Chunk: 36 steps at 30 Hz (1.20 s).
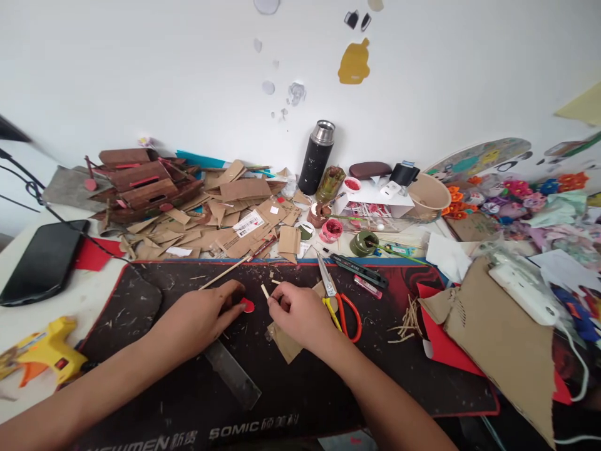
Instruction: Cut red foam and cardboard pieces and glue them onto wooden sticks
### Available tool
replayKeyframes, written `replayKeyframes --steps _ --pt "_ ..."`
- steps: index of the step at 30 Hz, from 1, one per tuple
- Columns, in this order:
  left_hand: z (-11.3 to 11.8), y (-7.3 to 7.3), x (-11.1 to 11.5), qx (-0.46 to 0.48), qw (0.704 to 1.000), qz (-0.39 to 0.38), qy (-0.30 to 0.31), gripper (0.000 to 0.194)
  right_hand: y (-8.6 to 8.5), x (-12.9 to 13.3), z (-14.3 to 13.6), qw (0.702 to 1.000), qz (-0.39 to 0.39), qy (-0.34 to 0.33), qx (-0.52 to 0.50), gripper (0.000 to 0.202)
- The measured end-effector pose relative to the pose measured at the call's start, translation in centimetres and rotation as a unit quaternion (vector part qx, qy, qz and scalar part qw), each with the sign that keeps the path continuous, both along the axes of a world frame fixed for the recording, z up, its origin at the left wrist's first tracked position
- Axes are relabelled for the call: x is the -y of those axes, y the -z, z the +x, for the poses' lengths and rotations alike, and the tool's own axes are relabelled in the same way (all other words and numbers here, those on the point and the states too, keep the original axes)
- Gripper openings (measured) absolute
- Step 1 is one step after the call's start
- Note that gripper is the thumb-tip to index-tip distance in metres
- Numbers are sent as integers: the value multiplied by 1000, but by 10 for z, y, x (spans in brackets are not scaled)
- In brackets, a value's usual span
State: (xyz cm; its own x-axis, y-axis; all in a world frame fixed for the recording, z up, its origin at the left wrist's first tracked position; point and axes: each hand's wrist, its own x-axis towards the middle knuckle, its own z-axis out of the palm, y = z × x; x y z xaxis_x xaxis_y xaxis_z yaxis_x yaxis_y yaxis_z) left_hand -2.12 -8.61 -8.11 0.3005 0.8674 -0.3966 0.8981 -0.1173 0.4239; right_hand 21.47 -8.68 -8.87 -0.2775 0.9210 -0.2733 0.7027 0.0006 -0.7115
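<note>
My left hand (pixel 203 318) is closed, with a small red paper piece (pixel 248 305) showing at the tips of its thumb and fingers. Facing it, my right hand (pixel 300 313) pinches a short pale stick (pixel 265 290). A second pale stick end (pixel 276 282) pokes out by its knuckles. Under the right hand lies a scrap of brown cardboard (pixel 287 347). Scissors (pixel 345 307) with red and yellow handles rest just right of that hand. A clear ruler (pixel 235 376) lies partly beneath the left hand on the dark desk mat (pixel 319 388).
Cardboard scraps (pixel 201 235) and brown model boats (pixel 141 181) fill the back left. Paint jars (pixel 331 230), a black flask (pixel 317 156) and a utility knife (pixel 359 269) stand or lie behind the hands. At left is a yellow glue gun (pixel 51 351); at right, a cardboard sheet (pixel 504 344).
</note>
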Motion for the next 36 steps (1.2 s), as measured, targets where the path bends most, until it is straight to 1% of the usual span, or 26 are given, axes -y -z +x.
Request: replayKeyframes --steps 3,5,8,10,12,15,19,22,25,27,30,33,36 --pt "-5 -4 1 24 1000 3 -17 49 6 4 1 998 -19 27 -50 12" --pt "-6 -7 1 80 996 -10 -23 49 11 8 -1 995 -20 31 -92 12" --pt "-4 -10 -2 154 987 -26 -22 42 14 12 -8 988 -15 23 -149 13" --pt "-3 -12 -5 163 986 -23 -14 39 15 14 -14 986 -14 11 -164 13" --pt "-3 -13 -7 144 989 -14 -1 36 14 14 -18 987 -7 3 -162 12" --pt "-6 -10 -5 112 993 1 43 29 13 13 -18 989 4 9 -149 14" --pt "-7 1 2 84 988 31 129 25 5 11 -13 996 3 8 -89 15" --pt "-5 9 3 83 981 65 161 24 -5 9 -11 999 25 -32 10 13" --pt "-4 13 1 85 977 86 178 21 -11 6 -8 988 48 -73 129 13" --pt "-4 13 0 75 976 89 183 19 -11 3 -4 979 60 -87 175 15" --pt "-5 11 2 68 978 91 174 20 -8 1 1 976 71 -88 186 16" --pt "-6 9 3 81 983 88 138 19 -8 1 3 982 78 -68 156 16" --pt "-10 6 2 93 987 88 95 16 -10 4 0 992 68 -46 92 17"
